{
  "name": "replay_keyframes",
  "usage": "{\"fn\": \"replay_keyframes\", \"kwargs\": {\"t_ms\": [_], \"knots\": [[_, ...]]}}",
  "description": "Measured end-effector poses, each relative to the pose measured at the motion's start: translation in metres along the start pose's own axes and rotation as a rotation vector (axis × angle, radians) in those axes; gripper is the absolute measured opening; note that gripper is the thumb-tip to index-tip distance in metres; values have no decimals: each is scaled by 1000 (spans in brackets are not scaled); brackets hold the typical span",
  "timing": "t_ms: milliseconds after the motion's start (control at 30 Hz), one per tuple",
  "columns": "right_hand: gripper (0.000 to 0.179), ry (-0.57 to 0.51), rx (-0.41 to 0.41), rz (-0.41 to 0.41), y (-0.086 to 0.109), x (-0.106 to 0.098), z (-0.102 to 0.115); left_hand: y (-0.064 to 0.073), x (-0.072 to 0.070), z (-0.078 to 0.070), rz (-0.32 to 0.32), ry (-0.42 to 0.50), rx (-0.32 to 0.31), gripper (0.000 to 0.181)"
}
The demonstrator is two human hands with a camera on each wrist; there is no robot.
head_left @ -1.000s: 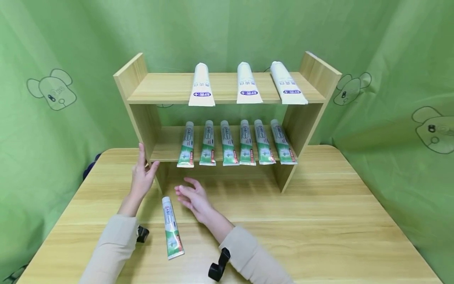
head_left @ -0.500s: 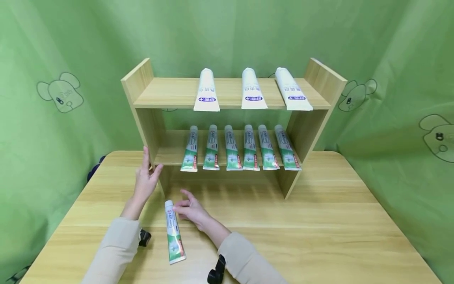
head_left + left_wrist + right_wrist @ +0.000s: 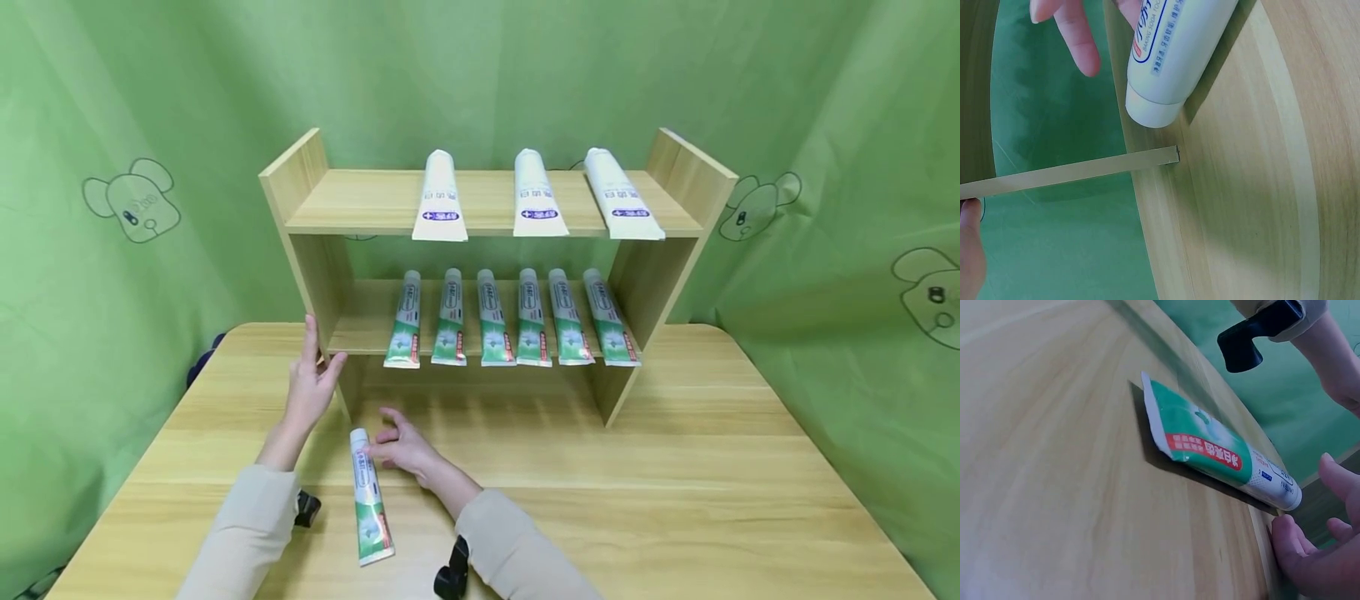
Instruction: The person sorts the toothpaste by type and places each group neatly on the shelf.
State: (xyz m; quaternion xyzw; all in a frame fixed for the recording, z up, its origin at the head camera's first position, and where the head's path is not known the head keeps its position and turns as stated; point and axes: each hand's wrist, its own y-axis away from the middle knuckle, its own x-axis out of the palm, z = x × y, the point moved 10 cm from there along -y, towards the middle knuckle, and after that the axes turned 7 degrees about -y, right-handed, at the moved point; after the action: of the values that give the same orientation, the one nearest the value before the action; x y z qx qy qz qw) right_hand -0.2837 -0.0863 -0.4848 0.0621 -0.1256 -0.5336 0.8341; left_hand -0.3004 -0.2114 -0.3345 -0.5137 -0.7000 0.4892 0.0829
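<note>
A white-and-green toothpaste tube (image 3: 371, 508) lies on the table, cap toward the shelf. My right hand (image 3: 408, 450) is beside its cap end; a fingertip overlaps the tube in the head view. In the right wrist view the fingers of the right hand (image 3: 1319, 550) are spread just past the cap of the tube (image 3: 1222, 447). My left hand (image 3: 306, 393) touches the left side panel of the wooden shelf (image 3: 318, 283), index finger extended upward and thumb at the front edge. Part of the left hand (image 3: 969, 250) shows in the left wrist view.
On the middle board lie several matching green toothpaste tubes (image 3: 491, 321) in a row. Three white tubes (image 3: 534, 196) rest on the top board. Green curtains (image 3: 480, 75) hang behind the table (image 3: 712, 500).
My right hand has moved down and slightly left to the tube's cap end, and its fingers have spread. The left hand stays at the side panel. The head view has shifted slightly.
</note>
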Motion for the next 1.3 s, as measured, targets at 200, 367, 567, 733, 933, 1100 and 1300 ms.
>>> {"fn": "replay_keyframes", "kwargs": {"t_ms": [200,367,567,733,933,1100,1300], "knots": [[74,51,-10,35,-5,6,1,-2,-2,-5,-1,-9,-12,89],[76,148,-23,62,-7,12,3,0,1,1,12,-13,-17,85],[80,310,-53,84,-8,19,6,1,0,-3,2,-8,10,94],[75,364,-72,92,-7,24,7,1,0,-4,-5,-28,20,93],[67,359,-69,57,-6,21,8,1,1,-1,1,-34,8,81],[64,321,-74,43,-3,19,8,1,2,0,4,-30,8,81],[63,289,-99,39,2,19,12,2,2,0,6,-34,1,86]]}}
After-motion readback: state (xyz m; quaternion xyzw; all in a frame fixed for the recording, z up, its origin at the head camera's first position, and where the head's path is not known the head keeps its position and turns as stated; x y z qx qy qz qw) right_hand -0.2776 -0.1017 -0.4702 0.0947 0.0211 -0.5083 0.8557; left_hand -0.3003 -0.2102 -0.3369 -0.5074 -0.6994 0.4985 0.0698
